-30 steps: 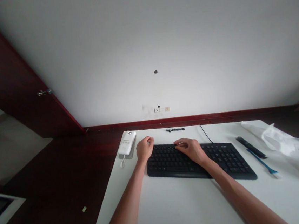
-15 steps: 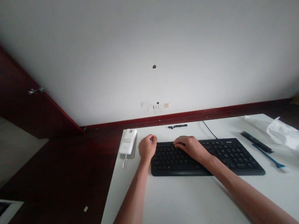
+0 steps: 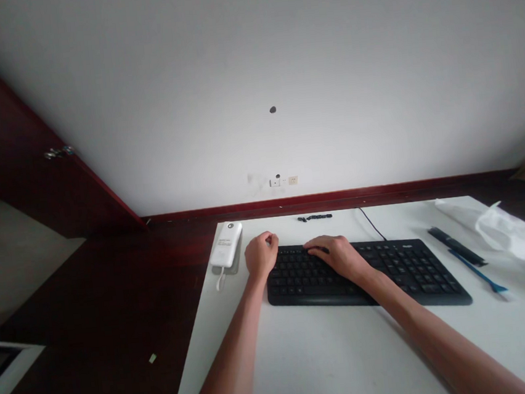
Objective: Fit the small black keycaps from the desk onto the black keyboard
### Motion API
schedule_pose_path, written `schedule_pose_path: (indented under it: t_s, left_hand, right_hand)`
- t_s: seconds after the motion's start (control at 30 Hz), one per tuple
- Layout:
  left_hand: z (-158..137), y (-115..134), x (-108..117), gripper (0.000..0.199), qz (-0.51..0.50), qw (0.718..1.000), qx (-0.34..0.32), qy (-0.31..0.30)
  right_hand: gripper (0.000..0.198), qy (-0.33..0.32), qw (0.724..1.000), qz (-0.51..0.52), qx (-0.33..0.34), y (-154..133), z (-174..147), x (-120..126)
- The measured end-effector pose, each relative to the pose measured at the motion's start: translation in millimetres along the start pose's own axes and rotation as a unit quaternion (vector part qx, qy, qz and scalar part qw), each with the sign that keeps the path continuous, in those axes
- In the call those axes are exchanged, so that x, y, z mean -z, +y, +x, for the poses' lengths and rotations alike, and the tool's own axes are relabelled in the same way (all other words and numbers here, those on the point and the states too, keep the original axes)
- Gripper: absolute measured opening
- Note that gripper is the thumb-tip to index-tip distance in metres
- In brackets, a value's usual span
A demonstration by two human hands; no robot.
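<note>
Past the white table (image 3: 306, 366), its near end out of my sight, rises a grey-white wall (image 3: 164, 95). A black keyboard (image 3: 420, 268) lies on top, partly hidden by the right hand (image 3: 339, 256); the left hand (image 3: 261, 256) curls beside its corner. Whether either grips anything, I can't tell.

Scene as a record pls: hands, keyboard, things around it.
left hand: curled, by the far left corner of the keyboard; any contents hidden
right hand: fingers bent at the keyboard's far rows; contact unclear
keyboard: black, on white table
keyboard's left: white device
keyboard's right: black strip, blue brush, white sheet
beyond keyboard: small black pieces, cord
</note>
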State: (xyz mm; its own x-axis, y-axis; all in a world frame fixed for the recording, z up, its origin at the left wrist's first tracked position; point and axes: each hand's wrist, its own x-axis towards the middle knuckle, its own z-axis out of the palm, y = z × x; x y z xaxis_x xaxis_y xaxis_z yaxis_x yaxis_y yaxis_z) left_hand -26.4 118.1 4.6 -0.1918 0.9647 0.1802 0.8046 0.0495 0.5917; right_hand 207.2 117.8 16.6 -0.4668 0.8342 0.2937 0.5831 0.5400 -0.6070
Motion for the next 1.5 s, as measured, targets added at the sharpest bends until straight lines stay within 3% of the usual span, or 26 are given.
schedule_pose_path:
  t_s: [0.67, 0.97, 1.33, 1.5]
  left_hand:
    - [1, -1, -2, 0.028, 0.021, 1.000, -0.007, 0.006]
    - [1, -1, -2, 0.028, 0.025, 1.000, 0.004, 0.005]
    - [0, -5, -3, 0.027, 0.001, 0.999, -0.029, 0.018]
    - [0, -5, -3, 0.027, -0.001, 1.000, -0.025, 0.013]
  right_hand:
    - [0.024, -0.013, 0.994, -0.075, 0.074, -8, -1, 1]
    - [0.026, -0.017, 0.962, -0.268, 0.044, -38, -11, -12]
    - [0.018, 0.008, 0.950, -0.311, 0.033, -38, -16, -28]
    - [0.020, 0.015, 0.959, -0.281, 0.017, -34, -14, -29]
